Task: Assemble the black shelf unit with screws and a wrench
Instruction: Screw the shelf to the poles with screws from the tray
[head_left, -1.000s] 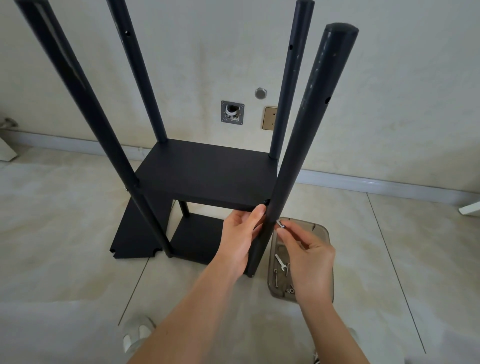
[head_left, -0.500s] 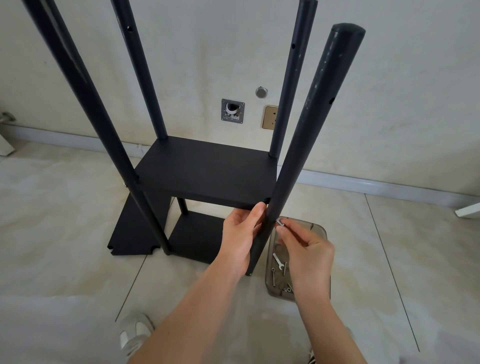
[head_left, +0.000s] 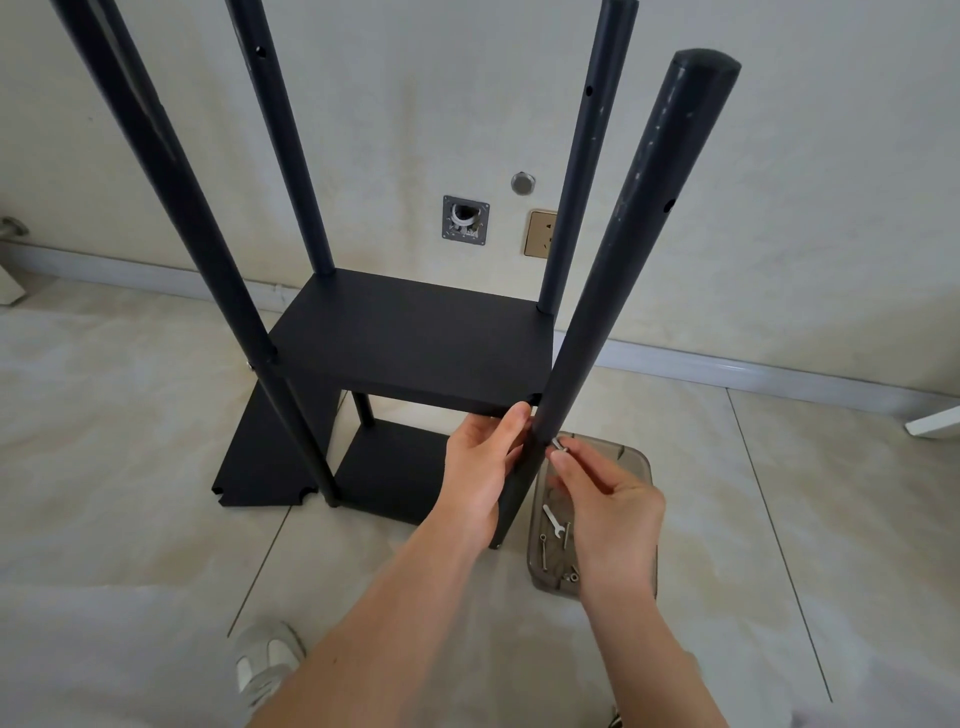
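Nearest, at the bottom edge: a white sneaker on the pale tiled floor.

Further in, on the floor to the right: a smoky translucent plastic tray, holding a small flat silver wrench and several loose silver screws. Wrench untouched, so tightening not yet reached.

Above the tray: right hand, thumb and forefinger pinched on a short silver screw, its tip pressed against the side of the near right black round metal post. Left hand wrapped round the same post from the left, thumb up near the front right corner of the middle black rectangular shelf board.

Against half a second ago: both hands in almost the same pose, the screw still at the same spot on the post just below the shelf corner, the view merely shifted. Likely meaning: screw being felt into its hole or started by finger turns, not yet seated; hole itself hidden behind the fingers. A visible gap between post and shelf corner notch suggests the joint is still loose.

Beyond: lower black shelf board on the floor between the posts, and a spare black board with notched corners lying flat to the left. Near left post already carrying a silver screw head at the shelf edge. Farthest: two rear posts, then the cream wall with a beige socket.
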